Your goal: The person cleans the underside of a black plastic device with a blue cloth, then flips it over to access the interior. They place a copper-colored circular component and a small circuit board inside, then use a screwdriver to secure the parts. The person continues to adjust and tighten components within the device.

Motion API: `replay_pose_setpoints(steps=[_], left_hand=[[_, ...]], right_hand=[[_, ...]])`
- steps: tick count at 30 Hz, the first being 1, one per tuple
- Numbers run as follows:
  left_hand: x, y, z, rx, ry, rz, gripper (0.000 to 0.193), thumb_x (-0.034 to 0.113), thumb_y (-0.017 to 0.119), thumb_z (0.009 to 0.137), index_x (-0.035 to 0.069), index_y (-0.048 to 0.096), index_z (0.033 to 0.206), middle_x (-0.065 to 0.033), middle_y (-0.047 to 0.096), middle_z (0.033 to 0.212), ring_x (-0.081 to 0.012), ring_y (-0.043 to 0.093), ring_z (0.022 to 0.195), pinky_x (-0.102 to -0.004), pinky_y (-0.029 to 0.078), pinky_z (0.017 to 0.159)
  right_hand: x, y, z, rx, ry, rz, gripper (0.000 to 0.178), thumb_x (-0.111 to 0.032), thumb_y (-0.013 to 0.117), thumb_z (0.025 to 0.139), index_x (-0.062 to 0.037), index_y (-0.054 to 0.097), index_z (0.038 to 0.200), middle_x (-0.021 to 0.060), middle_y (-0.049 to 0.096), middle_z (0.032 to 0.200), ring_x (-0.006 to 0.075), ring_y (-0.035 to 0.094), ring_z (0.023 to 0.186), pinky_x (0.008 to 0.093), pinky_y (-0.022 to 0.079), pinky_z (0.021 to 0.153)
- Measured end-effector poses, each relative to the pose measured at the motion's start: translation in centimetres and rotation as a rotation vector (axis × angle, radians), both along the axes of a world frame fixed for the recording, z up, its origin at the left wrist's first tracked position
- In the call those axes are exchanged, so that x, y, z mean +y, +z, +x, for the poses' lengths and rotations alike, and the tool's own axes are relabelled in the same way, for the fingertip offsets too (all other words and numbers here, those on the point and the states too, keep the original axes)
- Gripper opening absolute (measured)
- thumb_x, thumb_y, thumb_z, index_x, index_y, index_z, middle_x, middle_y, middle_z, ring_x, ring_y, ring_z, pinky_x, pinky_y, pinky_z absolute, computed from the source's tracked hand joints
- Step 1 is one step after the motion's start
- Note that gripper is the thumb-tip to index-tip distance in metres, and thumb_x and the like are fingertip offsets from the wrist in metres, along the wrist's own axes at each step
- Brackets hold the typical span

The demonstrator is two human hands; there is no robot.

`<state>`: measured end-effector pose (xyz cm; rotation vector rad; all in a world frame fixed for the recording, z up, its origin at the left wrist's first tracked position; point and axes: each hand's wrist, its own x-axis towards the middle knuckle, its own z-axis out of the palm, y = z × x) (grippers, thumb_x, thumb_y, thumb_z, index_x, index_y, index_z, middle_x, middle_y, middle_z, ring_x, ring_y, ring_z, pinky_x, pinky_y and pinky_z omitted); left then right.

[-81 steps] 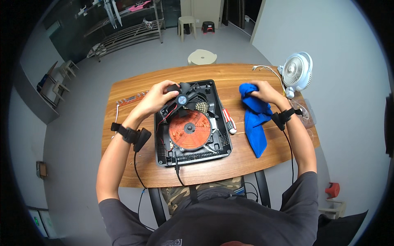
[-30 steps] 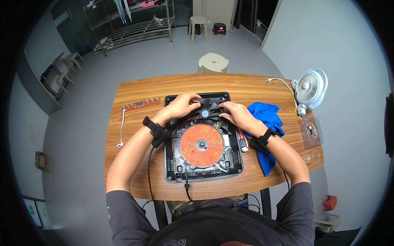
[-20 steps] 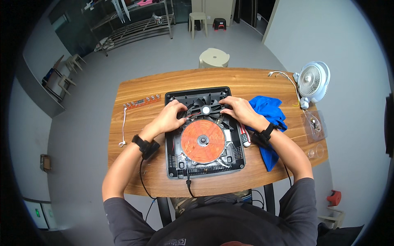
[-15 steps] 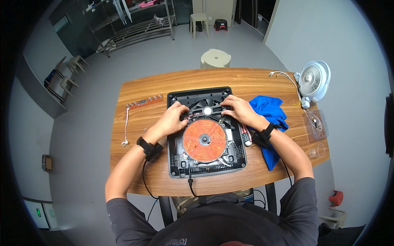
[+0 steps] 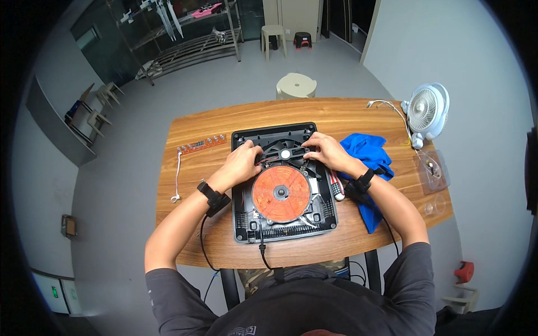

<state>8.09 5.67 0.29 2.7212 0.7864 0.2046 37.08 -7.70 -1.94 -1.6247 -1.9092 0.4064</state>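
Observation:
On the table in front of me lies an opened induction cooker (image 5: 238, 185), its black shell facing up with a round orange-red coil (image 5: 267, 196) inside. A black cooling fan (image 5: 274, 153) with a pale round hub sits at the shell's far end, beyond the coil. My left hand (image 5: 242, 163) grips the fan's left side with bent fingers, its thumb near the coil's edge. Opposite it, my right hand (image 5: 329, 152) holds the right end of the fan's frame between thumb and fingers. My palms partly hide the shell's side walls.
A blue cloth (image 5: 367, 151) lies right of the cooker, beside a red and white handheld device (image 5: 337, 187). Farther right stand a small white fan (image 5: 424, 111) and a clear tray (image 5: 434, 173). A circuit board strip (image 5: 202, 144) with a white cable lies left. A black cord (image 5: 262, 247) leaves the near edge.
The whole view has shifted slightly. Both hands stay on the cooling fan, with only slight finger movement at most.

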Motion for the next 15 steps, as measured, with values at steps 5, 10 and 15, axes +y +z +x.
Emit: replay_pose_setpoints(steps=[5, 10, 15], left_hand=[[-0.3, 0.0, 0.3, 0.034, 0.056, -0.028, 0.038, 0.016, 0.079, 0.081, 0.004, 0.069, 0.116, -0.0159, 0.060, 0.116, -0.0366, 0.064, 0.110, -0.0451, 0.054, 0.094], [-0.2, -0.2, 0.5, 0.032, 0.062, -0.061, 0.036, 0.018, 0.080, 0.082, 0.005, 0.070, 0.114, -0.0162, 0.059, 0.117, -0.0376, 0.064, 0.111, -0.0460, 0.054, 0.095], [0.2, -1.0, 0.4, -0.042, 0.040, -0.024, 0.034, 0.015, 0.082, 0.079, 0.004, 0.073, 0.110, -0.0140, 0.061, 0.108, -0.0332, 0.066, 0.102, -0.0423, 0.055, 0.089]], right_hand=[[-0.1, -0.2, 0.0, 0.023, 0.013, -0.016, 0.037, -0.026, 0.078, 0.088, -0.0018, 0.073, 0.116, 0.0150, 0.067, 0.107, 0.0345, 0.066, 0.104, 0.0414, 0.052, 0.088], [-0.2, -0.5, 0.0, 0.022, 0.012, -0.010, 0.037, -0.023, 0.080, 0.087, -0.0033, 0.074, 0.118, 0.0134, 0.066, 0.105, 0.0300, 0.065, 0.098, 0.0386, 0.053, 0.085], [-0.6, 0.1, -0.5, -0.045, -0.004, -0.012, 0.039, -0.022, 0.079, 0.088, -0.0035, 0.072, 0.122, 0.0144, 0.063, 0.109, 0.0310, 0.064, 0.101, 0.0403, 0.052, 0.087]])
